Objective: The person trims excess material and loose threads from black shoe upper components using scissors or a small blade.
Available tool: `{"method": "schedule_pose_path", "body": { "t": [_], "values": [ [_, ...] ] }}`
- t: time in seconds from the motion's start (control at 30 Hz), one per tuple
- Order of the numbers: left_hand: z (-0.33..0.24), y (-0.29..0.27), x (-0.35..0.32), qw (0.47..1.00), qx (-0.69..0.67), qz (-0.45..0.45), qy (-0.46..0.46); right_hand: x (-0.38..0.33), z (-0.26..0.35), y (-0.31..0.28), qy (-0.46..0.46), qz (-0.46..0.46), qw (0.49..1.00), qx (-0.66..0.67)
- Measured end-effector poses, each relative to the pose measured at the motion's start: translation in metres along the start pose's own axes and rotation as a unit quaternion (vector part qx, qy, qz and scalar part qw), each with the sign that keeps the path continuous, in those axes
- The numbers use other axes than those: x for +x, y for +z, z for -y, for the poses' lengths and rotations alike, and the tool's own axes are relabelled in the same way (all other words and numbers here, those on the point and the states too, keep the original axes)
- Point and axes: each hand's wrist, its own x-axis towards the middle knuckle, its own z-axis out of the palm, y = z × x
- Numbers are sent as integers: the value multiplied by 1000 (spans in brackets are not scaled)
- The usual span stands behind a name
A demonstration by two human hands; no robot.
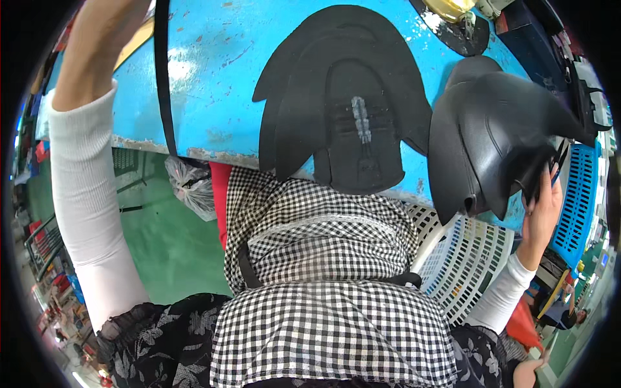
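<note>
My right hand (543,210) is closed on the edge of a glossy black shoe upper (498,123) at the right end of the blue table (213,71). A thin dark tool or edge shows by its fingertips, too small to make out. To the left of that upper, more black shoe uppers (362,84) lie flat and overlapping, with a greyish strip down the middle of the top one. My left hand (119,16) reaches far forward at the upper left; the picture's edge cuts off its fingers.
A black strap (162,77) crosses the table at left. A white perforated basket (469,258) stands below the table's right end, near a blue basket (576,200). A dark round piece with a yellowish object (449,9) is at the back right. A clear plastic bag (193,187) hangs under the front edge.
</note>
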Motion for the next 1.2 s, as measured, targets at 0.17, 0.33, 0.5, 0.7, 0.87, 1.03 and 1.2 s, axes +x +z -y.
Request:
{"method": "schedule_pose_path", "body": {
  "t": [0.17,0.33,0.5,0.7,0.87,1.03,1.2],
  "values": [
    [11,34,-9,963,-207,135,-103,1,7,-25,-139,-94,985,-41],
    [17,33,-23,931,-209,255,-157,-37,77,114,-252,179,938,-160],
    [4,53,-41,877,-289,283,-259,-10,44,196,-385,114,883,-242],
    [16,69,-75,871,-274,282,-297,-5,8,176,-401,82,836,-366],
    [16,71,-87,897,-268,233,-265,0,10,142,-418,174,809,-374],
    [13,72,-87,901,-276,214,-255,16,6,118,-443,234,795,-342],
    [19,74,-95,910,-275,180,-253,-5,32,152,-329,217,877,-275]
  ]
}}
